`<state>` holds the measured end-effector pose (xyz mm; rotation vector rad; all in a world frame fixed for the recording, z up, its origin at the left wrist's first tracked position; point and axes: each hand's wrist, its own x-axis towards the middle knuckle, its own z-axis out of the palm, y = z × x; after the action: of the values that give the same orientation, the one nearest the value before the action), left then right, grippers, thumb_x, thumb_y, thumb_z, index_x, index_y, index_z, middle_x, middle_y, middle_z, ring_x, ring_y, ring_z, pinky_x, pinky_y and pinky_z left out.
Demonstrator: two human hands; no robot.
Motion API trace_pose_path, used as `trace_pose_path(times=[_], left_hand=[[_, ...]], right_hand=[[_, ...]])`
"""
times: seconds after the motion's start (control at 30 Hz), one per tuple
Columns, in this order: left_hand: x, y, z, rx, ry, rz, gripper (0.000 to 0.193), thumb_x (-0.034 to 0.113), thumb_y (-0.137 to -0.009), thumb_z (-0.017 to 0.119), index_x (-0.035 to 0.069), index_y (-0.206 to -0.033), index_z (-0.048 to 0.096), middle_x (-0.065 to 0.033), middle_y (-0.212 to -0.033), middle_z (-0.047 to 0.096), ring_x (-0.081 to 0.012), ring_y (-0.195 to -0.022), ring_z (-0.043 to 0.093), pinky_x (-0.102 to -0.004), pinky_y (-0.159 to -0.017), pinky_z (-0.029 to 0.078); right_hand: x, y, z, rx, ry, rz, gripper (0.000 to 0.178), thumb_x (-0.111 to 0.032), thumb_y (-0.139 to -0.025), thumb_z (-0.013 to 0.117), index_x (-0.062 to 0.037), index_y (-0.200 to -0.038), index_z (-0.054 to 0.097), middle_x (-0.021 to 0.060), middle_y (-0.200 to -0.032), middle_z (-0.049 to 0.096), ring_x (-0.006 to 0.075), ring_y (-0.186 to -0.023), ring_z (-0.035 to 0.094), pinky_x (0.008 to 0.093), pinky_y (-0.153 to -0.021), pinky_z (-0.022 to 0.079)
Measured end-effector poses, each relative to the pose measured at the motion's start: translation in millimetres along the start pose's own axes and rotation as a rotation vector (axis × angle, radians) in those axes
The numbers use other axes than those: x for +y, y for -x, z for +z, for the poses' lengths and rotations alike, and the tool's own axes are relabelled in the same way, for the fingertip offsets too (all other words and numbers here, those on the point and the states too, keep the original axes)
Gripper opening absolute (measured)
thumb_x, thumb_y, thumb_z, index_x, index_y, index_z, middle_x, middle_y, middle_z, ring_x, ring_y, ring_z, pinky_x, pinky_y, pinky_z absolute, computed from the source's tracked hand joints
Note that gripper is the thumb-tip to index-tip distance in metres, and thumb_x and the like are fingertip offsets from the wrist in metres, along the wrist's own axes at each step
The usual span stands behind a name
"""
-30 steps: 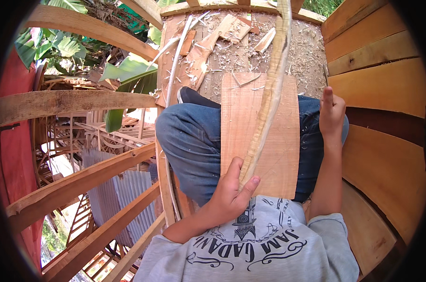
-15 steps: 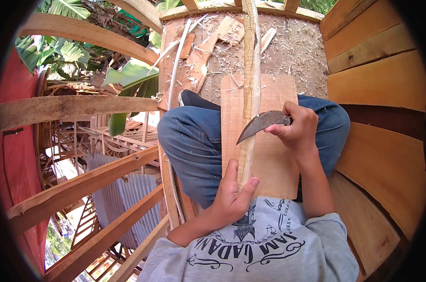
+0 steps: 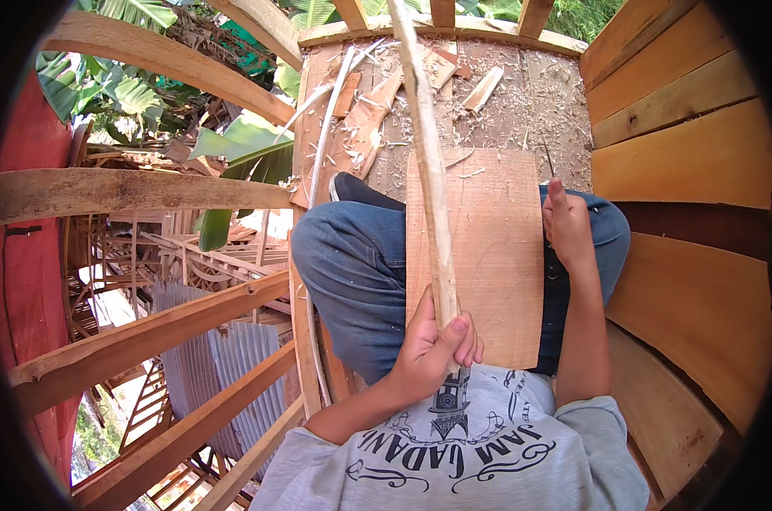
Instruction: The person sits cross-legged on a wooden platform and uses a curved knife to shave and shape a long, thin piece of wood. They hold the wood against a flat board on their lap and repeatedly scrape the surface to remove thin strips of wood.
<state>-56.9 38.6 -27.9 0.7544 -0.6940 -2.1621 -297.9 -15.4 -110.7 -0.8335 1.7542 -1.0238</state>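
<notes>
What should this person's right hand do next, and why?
Probably bring the knife leftward to the pale stick: the right hand holds it off to one side, apart from the stick, while the left hand grips the stick's near end and shavings lie on the board.

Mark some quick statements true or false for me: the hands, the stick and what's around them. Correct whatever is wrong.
1. The left hand grips the pale stick near its lower end. True.
2. The right hand is pressed against the pale stick. False: it is apart from it, holding a knife seen nearly edge-on.
3. The pale stick passes over the flat board. True.
4. The corrugated sheets are on the person's right. False: they are on the left, beyond the wooden rails.
5. A pale wood chip lies on the floor beyond the flat board. True.
</notes>
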Motion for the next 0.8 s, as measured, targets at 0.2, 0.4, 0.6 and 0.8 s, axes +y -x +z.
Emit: trace_pose_path(times=[0.2,0.4,0.6,0.8], left_hand=[[0,-31,-12,0.091,-0.138,0.320,0.014,0.017,-0.094,0.051,0.008,-0.100,0.042,-0.0063,-0.092,0.048,-0.0192,-0.098,0.049,-0.0414,-0.094,0.039],[-16,-50,-9,0.269,-0.014,0.426,0.023,0.020,-0.092,0.057,0.005,-0.107,0.048,-0.0068,-0.101,0.049,-0.0172,-0.108,0.045,-0.0352,-0.099,0.035],[-12,-59,-1,0.247,0.027,0.410,0.024,0.029,-0.097,0.046,0.011,-0.113,0.042,-0.0062,-0.100,0.048,-0.0219,-0.119,0.041,-0.0383,-0.105,0.034],[-13,-64,5,0.236,0.129,0.489,0.024,0.027,-0.099,0.040,0.010,-0.115,0.040,-0.0064,-0.100,0.046,-0.0214,-0.115,0.041,-0.0357,-0.093,0.041]], right_hand=[[-23,66,43,-0.487,-0.389,0.016,0.041,-0.046,-0.086,0.061,-0.0069,-0.076,0.053,-0.0085,-0.058,0.038,0.0006,-0.053,0.033,0.0197,-0.046,0.026],[-53,101,69,-0.523,-0.566,-0.033,0.031,-0.028,-0.085,0.067,-0.0011,-0.097,0.060,-0.0065,-0.069,0.047,0.0005,-0.061,0.040,0.0178,-0.053,0.031],[-54,98,70,-0.460,-0.549,0.066,0.030,-0.024,-0.087,0.064,0.0011,-0.101,0.057,-0.0021,-0.060,0.051,0.0032,-0.041,0.042,0.0190,-0.037,0.031],[-61,88,56,-0.549,-0.396,0.103,0.025,-0.013,-0.082,0.068,0.0039,-0.099,0.062,0.0001,-0.069,0.060,0.0027,-0.057,0.052,0.0179,-0.049,0.038]])
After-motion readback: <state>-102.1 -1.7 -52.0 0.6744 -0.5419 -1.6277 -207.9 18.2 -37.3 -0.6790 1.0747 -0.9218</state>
